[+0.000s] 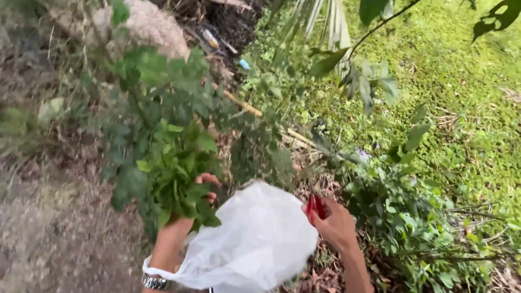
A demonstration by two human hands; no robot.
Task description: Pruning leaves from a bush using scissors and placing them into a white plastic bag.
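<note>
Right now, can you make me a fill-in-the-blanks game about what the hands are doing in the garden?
1. The left hand grips a bunch of ____ leaves.
2. The right hand holds a small cutting tool with ____ handles.
3. A thin plastic bag, coloured ____, hangs between the two hands.
4. A watch sits on the ____ wrist.

Missing words: green; red; white; left

The bunch of leaves (177, 186) is deep green, the plastic bag (251, 241) white and plain — the tool handle (314, 206) red, the wristwatch (155, 281) silvery, the ground cover (468, 103) bright yellow-green.
</note>
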